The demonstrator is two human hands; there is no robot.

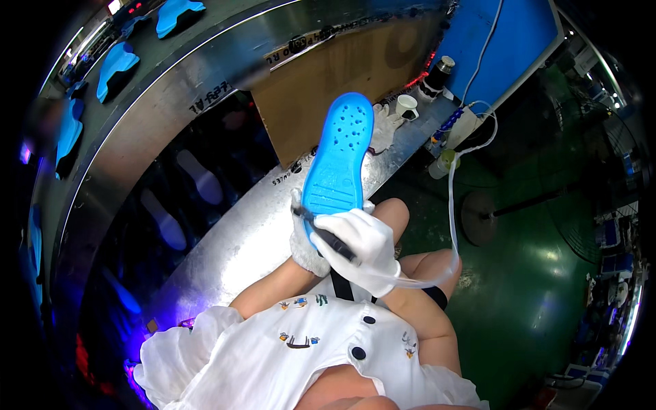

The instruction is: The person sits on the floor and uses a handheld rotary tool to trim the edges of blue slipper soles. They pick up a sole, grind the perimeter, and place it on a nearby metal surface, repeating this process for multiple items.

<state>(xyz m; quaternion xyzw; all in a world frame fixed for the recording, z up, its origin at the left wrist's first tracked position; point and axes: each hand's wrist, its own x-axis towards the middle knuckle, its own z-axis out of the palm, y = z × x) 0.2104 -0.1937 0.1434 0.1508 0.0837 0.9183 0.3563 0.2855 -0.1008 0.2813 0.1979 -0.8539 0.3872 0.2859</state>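
Note:
A bright blue shoe sole (335, 174) is held up in front of me, its holed toe end pointing away and its ridged heel end toward me. My left hand (305, 240), in a white glove, grips the heel from below and the left side. Part of that hand is hidden behind the sole and my other hand. My right hand (362, 242), also gloved in white, is closed around a black pen-shaped tool (335, 244). The tool's tip is at the heel's left edge; whether it touches cannot be told. A clear hose (424, 282) runs by the right wrist.
Above left, a conveyor (160, 75) carries several blue soles; more lie in the dark space below. Cardboard (328, 82) stands behind the metal bench (239, 232). A white glove (384, 130), a white cup (406, 106) and a flask (437, 76) are at its far end.

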